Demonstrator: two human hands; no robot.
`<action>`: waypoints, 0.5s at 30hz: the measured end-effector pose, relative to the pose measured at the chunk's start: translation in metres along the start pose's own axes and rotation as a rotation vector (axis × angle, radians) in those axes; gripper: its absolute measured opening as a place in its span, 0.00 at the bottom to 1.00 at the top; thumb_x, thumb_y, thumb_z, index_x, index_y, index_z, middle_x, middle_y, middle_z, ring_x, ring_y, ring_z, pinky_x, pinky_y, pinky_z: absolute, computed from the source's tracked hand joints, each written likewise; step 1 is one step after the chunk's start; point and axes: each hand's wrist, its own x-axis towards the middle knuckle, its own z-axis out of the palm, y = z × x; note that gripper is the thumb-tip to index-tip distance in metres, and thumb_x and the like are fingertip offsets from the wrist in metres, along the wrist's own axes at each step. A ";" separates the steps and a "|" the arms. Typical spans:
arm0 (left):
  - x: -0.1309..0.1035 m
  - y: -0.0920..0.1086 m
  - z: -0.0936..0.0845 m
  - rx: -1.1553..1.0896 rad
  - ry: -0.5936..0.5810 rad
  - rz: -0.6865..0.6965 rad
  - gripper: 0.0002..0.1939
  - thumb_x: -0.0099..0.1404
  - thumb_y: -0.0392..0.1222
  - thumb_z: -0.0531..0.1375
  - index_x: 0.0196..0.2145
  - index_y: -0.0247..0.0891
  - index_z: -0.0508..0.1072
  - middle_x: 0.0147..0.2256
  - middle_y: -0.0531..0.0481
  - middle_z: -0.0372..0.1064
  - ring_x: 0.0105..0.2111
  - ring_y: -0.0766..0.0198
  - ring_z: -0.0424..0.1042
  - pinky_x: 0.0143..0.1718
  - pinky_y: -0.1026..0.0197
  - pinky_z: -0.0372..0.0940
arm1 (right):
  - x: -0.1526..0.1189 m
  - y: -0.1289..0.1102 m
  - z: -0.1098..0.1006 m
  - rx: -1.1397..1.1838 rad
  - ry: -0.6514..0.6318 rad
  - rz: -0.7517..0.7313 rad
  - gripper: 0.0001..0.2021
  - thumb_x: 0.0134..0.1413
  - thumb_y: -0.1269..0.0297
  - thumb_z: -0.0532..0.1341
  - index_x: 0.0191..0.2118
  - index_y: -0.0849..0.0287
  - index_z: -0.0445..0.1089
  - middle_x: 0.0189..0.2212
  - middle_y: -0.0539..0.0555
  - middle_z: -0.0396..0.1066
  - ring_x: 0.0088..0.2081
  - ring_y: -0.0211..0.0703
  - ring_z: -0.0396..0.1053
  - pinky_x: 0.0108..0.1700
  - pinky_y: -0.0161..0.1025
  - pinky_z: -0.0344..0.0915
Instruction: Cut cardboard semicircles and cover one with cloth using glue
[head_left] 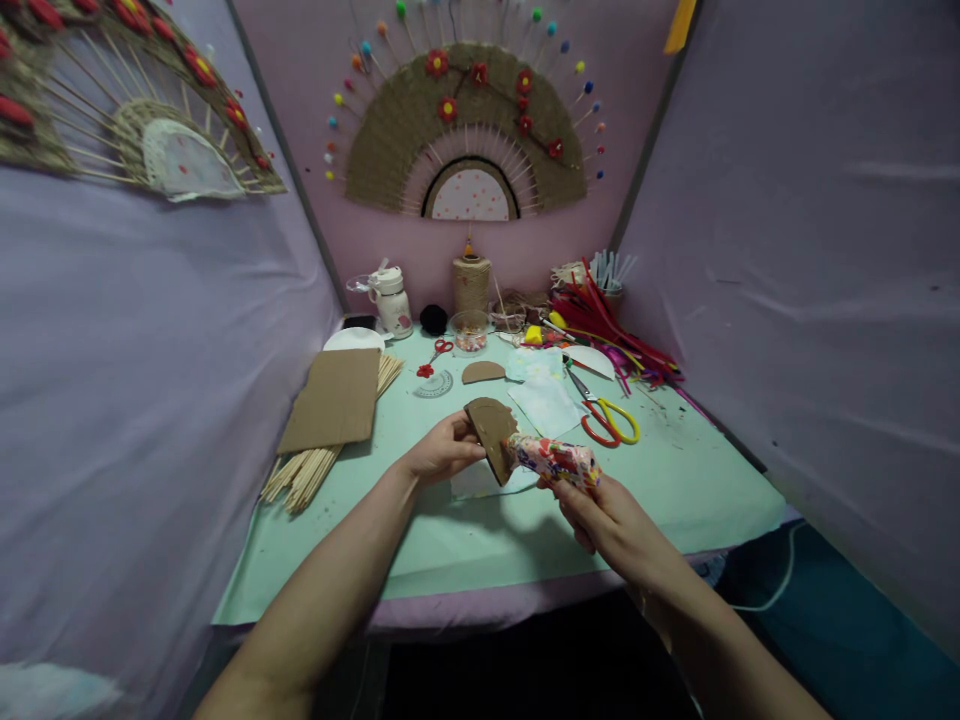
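Two bare hands work above the table, covered in pale green cloth. The left hand has its fingers closed on the straight edge of a brown semicircular cardboard piece, held tilted over a pale sheet. The right hand grips a multicoloured, patterned tool in its curled fingers, the tool's front end at the cardboard's right side. Large scissors with red and yellow handles lie beyond the right hand, near a pale blue patterned cloth.
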 end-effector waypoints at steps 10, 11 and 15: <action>0.003 -0.003 -0.001 0.004 0.057 0.066 0.30 0.41 0.34 0.73 0.44 0.36 0.74 0.45 0.40 0.75 0.47 0.49 0.72 0.53 0.48 0.59 | -0.004 0.001 -0.003 0.008 -0.056 0.109 0.21 0.58 0.43 0.54 0.35 0.60 0.68 0.19 0.46 0.56 0.19 0.34 0.54 0.19 0.31 0.53; 0.003 -0.003 -0.001 0.009 0.055 0.072 0.29 0.41 0.35 0.73 0.44 0.36 0.74 0.45 0.40 0.75 0.48 0.49 0.72 0.54 0.47 0.58 | -0.005 0.001 -0.003 0.024 -0.072 0.139 0.23 0.57 0.42 0.54 0.35 0.60 0.68 0.18 0.45 0.55 0.19 0.34 0.54 0.19 0.31 0.52; 0.004 -0.002 0.001 0.006 0.065 0.081 0.29 0.43 0.35 0.72 0.45 0.36 0.74 0.45 0.40 0.74 0.47 0.50 0.72 0.53 0.49 0.59 | -0.009 -0.002 -0.004 0.166 -0.112 0.226 0.27 0.54 0.38 0.54 0.36 0.63 0.69 0.18 0.44 0.52 0.18 0.32 0.52 0.18 0.31 0.51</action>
